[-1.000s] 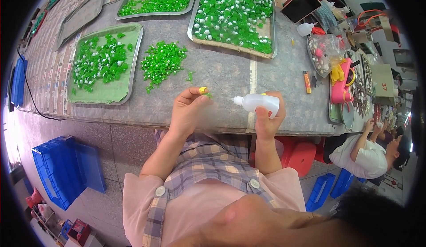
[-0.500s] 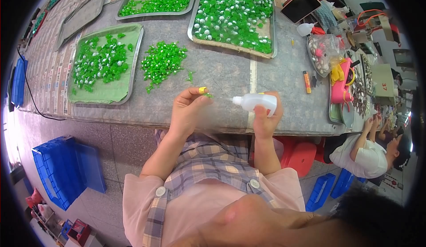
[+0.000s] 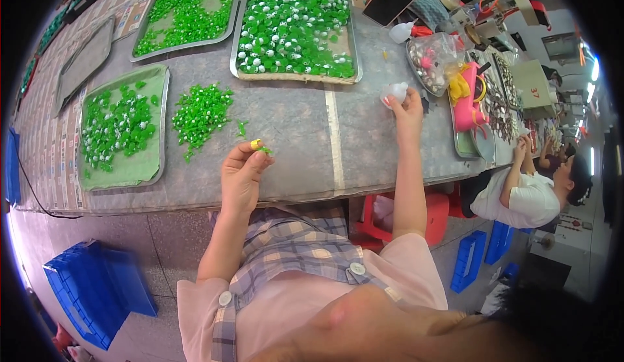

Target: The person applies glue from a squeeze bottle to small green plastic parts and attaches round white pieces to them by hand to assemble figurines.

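Note:
My left hand (image 3: 239,177) is raised over the table's near edge, with yellow tape round a fingertip. It pinches a small green plastic piece (image 3: 265,150) between thumb and finger. Farther right, my right hand (image 3: 408,110) grips a white squeeze bottle (image 3: 394,93) at the table top; its thin tip does not show clearly now. Left of centre lies a loose heap of small green and white pieces (image 3: 201,112), with a stray piece (image 3: 242,129) beside it. A tray lined in green (image 3: 123,173) holds green pieces with white balls.
Farther back are a tray of green and white pieces (image 3: 359,56), a tray of green pieces (image 3: 134,55) and a grey tray (image 3: 84,63). At right are a dark-screened device (image 3: 391,0), a plastic bag (image 3: 439,56) and a pink holder (image 3: 465,99). A co-worker (image 3: 526,196) sits beyond.
My right hand has carried the squeeze bottle away from my left hand, to the right and farther back. The left hand keeps its green piece. The whole view has shifted.

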A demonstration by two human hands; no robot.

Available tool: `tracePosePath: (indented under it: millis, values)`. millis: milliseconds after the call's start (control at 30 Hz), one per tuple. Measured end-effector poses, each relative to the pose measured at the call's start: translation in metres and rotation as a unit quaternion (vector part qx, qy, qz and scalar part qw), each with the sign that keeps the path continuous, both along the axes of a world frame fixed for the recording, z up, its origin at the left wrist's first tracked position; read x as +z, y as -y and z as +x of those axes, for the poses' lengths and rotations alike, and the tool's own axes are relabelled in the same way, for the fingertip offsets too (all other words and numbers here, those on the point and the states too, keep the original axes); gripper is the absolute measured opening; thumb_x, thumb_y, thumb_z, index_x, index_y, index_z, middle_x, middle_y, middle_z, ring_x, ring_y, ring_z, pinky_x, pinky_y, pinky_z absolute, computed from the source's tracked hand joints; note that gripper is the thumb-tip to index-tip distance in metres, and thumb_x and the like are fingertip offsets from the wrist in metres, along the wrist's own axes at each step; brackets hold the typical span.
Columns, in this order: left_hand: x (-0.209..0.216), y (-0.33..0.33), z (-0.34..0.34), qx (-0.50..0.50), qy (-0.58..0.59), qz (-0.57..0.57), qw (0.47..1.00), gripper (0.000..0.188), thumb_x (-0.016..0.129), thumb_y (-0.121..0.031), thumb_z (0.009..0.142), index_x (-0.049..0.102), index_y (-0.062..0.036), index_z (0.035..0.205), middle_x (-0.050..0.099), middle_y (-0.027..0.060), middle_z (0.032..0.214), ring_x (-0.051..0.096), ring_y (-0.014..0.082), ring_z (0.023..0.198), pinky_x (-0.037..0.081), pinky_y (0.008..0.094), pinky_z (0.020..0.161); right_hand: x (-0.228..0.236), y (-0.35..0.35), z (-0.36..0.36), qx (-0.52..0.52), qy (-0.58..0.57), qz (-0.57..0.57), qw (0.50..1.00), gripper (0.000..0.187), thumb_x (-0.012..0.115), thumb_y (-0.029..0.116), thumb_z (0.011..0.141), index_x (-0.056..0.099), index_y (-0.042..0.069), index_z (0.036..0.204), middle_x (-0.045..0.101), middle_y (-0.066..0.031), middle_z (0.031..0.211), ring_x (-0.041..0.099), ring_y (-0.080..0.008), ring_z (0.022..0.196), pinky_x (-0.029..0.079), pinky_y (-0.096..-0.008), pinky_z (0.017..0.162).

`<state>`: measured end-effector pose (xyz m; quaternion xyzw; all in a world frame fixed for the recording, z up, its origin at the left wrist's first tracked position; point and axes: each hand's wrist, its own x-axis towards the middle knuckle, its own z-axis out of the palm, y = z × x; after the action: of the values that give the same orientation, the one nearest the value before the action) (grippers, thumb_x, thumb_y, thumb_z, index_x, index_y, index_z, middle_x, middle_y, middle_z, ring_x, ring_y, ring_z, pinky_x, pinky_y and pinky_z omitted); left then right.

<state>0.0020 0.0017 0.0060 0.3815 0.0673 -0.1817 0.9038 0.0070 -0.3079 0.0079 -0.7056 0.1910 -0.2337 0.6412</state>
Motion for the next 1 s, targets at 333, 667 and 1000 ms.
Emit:
tracePosePath:
  millis: [333, 667, 1000]
  values:
    - [0.001, 0.000, 0.004, 0.006, -0.005, 0.014, 1.000, 0.011, 0.053, -0.001, 0.072, 0.052, -0.0034, 0.082, 0.055, 0.0037, 0.075, 0.053, 0.0111, 0.067, 0.045, 0.0263, 0.065, 0.058, -0.044, 0.049, -0.014, 0.095, -0.438, 0.894, 0.010, 0.057, 0.007, 0.065, 0.056, 0.004, 0.074, 0.055, -0.0084, 0.071, 0.051, -0.0218, 0.068, 0.039, -0.0307, 0.062]
    - [0.002, -0.015, -0.003, 0.034, 0.003, 0.004, 0.999, 0.011, 0.053, -0.002, 0.072, 0.052, -0.0026, 0.083, 0.055, 0.0037, 0.076, 0.053, 0.0115, 0.067, 0.045, 0.0266, 0.065, -0.007, -0.028, 0.149, 0.092, -0.033, -0.580, 0.809, 0.017, 0.056, 0.009, 0.061, 0.056, 0.006, 0.078, 0.055, -0.0104, 0.077, 0.052, -0.0250, 0.072, 0.041, -0.0330, 0.064]
    - [0.000, 0.013, 0.007, -0.049, -0.011, -0.006, 0.999, 0.010, 0.052, -0.005, 0.073, 0.051, -0.0040, 0.084, 0.054, 0.0063, 0.079, 0.053, 0.0124, 0.068, 0.046, 0.0250, 0.064, 0.026, -0.128, 0.000, 0.320, -0.108, 0.024, 0.941, 0.017, 0.060, 0.007, 0.067, 0.054, 0.000, 0.081, 0.056, -0.0028, 0.074, 0.051, -0.0059, 0.065, 0.040, -0.0183, 0.057]
